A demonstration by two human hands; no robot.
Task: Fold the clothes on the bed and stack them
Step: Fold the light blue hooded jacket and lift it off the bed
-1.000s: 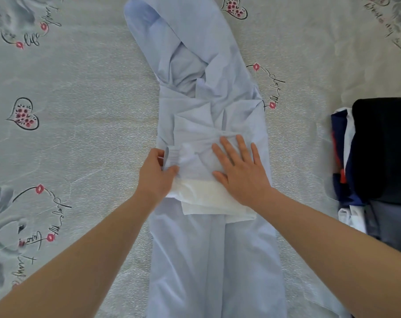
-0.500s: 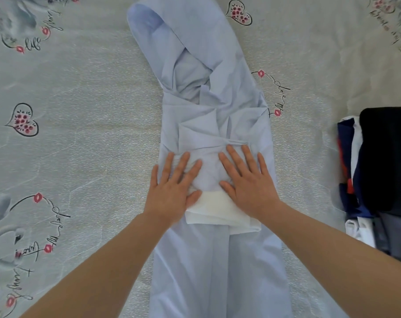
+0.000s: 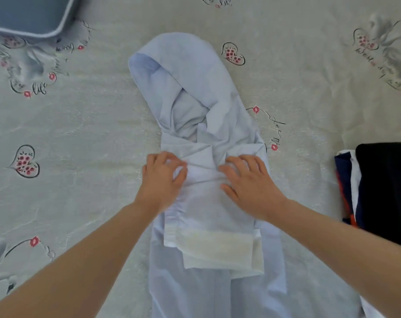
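Hands meet at mid-frame on the pale blue hooded garment (image 3: 208,203), which lies lengthwise on the bedsheet (image 3: 91,138). Left hand (image 3: 164,180) pinches a fold with curled fingers; right hand (image 3: 250,182) presses flat, fingers spread toward 11 o'clock. Folded clothes stack (image 3: 383,191) sits at 3 o'clock.

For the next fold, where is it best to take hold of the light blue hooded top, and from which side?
Probably at the hood, pinching its two outer edges from the far end. It lies flat and free on the bed, beyond the left hand and right hand on the light blue hooded top, whose sleeves are already folded inward, so it can come toward the person.
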